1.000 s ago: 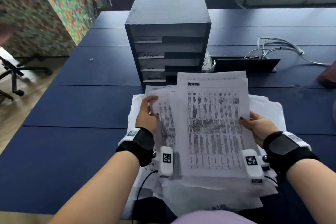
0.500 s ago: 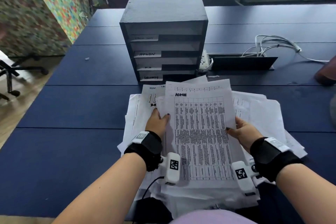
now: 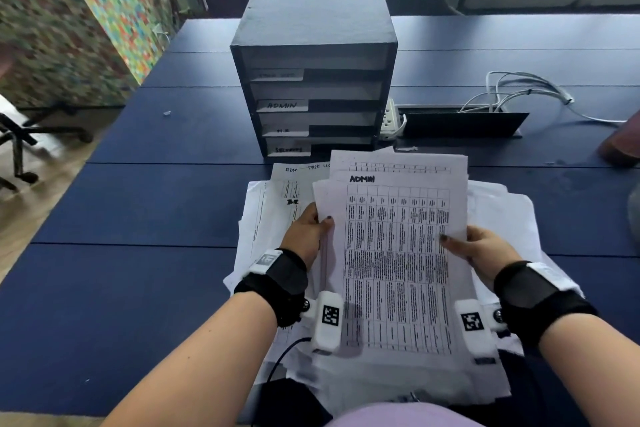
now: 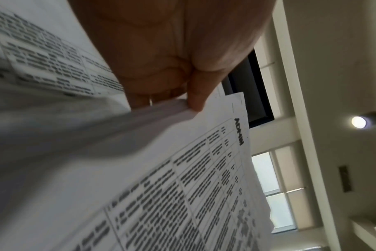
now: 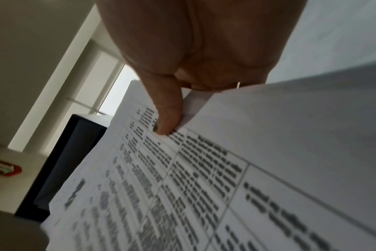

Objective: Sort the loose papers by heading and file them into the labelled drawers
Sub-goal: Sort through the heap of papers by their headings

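Observation:
A thin stack of printed sheets headed ADMIN (image 3: pixel 394 253) is held above a loose pile of white papers (image 3: pixel 273 218) on the blue table. My left hand (image 3: pixel 308 236) pinches its left edge, thumb on top (image 4: pixel 195 100). My right hand (image 3: pixel 474 246) pinches the right edge, thumb on the table print (image 5: pixel 167 118). Behind the papers stands a dark drawer unit (image 3: pixel 315 62) with labelled slots; the second label reads ADMIN (image 3: pixel 282 105). The other labels are too blurred to read.
A power strip (image 3: pixel 389 121) and a dark cable tray (image 3: pixel 464 123) with white cables (image 3: pixel 519 90) lie right of the drawer unit. Chairs stand beyond the table's far edge. A brown object (image 3: pixel 620 146) sits at the right edge.
Both hands have drawn the ADMIN sheets down and toward me, off the front of the drawer unit. The left hand shifted from the pile beneath to the stack's left edge.

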Motion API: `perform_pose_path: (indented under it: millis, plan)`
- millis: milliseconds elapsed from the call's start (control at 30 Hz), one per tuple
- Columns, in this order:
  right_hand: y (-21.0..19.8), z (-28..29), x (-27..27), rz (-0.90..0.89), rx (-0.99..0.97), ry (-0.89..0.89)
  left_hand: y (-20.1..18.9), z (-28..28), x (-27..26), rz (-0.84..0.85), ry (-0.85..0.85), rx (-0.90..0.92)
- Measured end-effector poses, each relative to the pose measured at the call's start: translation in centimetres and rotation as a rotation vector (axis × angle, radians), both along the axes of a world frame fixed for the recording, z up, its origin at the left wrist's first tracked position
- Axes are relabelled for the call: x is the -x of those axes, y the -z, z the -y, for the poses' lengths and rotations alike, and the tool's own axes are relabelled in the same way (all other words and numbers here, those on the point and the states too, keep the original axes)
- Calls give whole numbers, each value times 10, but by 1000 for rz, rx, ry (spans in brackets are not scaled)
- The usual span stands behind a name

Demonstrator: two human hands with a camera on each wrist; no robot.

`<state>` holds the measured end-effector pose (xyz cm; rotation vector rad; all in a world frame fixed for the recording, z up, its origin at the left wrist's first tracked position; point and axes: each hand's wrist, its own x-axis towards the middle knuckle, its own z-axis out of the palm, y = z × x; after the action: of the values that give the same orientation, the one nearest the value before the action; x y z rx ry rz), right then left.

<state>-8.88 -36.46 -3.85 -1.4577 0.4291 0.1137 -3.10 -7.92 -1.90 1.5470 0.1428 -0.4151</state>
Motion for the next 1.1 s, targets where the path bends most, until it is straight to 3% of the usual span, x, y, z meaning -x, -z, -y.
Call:
perform_pose_path:
  millis: [133,300,433,667,800,900,967,1033,1100]
  plan:
    - [6,-2,7,-3,12,62,3,-7,-2,-30,-51,-123]
    - [3,3,12,-37,6,125,14,-30,-7,-34,-202,-528]
    - [10,11,14,-73,-20,179,17,-28,-4,-77,-118,-423]
    - [14,18,17,-167,-48,126,3,-4,18,205,22,-418]
    - [18,24,19,-213,17,103,8,-5,22,109,63,-272]
    - [21,25,19,-223,25,111,5,-6,19,44,-2,-129]
    - [24,26,17,-228,39,117,3,-8,15,42,-30,-137]
    - [24,25,17,-226,46,115,8,-11,11,75,-21,-290]
    - [24,25,17,-212,44,120,16,-17,6,92,-49,-610]
